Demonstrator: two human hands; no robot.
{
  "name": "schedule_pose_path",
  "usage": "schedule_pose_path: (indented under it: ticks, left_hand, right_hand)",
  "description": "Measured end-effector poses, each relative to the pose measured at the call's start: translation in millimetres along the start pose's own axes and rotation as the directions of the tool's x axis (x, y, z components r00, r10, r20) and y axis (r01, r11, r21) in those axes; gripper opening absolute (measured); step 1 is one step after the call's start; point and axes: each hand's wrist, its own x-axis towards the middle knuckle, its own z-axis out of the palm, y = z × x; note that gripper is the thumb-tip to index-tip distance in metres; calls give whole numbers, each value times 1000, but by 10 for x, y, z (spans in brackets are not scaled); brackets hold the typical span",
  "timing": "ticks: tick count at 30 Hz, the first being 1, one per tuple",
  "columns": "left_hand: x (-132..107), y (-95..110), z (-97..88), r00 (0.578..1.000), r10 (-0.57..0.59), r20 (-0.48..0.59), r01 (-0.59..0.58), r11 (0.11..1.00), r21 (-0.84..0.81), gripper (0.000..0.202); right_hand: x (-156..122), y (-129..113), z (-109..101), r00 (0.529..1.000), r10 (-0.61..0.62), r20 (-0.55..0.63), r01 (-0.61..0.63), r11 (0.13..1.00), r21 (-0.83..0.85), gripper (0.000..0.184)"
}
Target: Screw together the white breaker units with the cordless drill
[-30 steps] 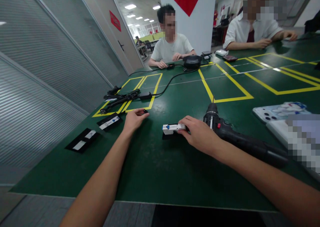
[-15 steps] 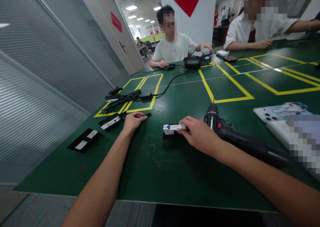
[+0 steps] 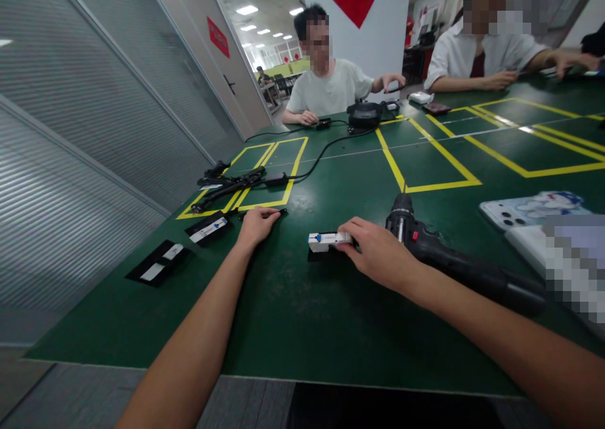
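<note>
The right hand keeps its grip around one end of a white block with a small blue part. This block is just left of the drill, and a dark piece shows under it; I cannot tell if the two are fixed together. The left hand, farther left of the drill, has its grip pinched on a thin dark stick. The fingers hide much of this stick, so its kind is not clear.

As I judge, the work is in a middle stage. The block is already in the hand but is not released, and the stick is well apart from it. Far left of the drill lie two black cards: the near card carries two white pieces, and the far card carries a white strip with something blue. Both are untouched at this moment. Whether they are finished or waiting, I cannot say.

The drill itself lies on the desk, held by no grip, with its bit showing. To the right of the drill there is a phone.
</note>
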Motion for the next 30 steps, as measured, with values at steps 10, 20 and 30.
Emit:
schedule_pose_path:
  ticks: [10,20,30]
  left_hand:
    - [-712,946,-311,887,352,298,-275,923,-271,45]
    - [-1207,1242,-167,902,345,261,-341,938,-60,44]
    - [-1255,175,-782,954,-150,-261,215,947,239,61]
  right_hand:
    - [11,53,35,998,-47,-39,48,999,2,20]
    - [-13,32,49,993,-48,-108,41,997,-63,42]
    - [-366,-489,-348,878,-263,-401,359,915,185,30]
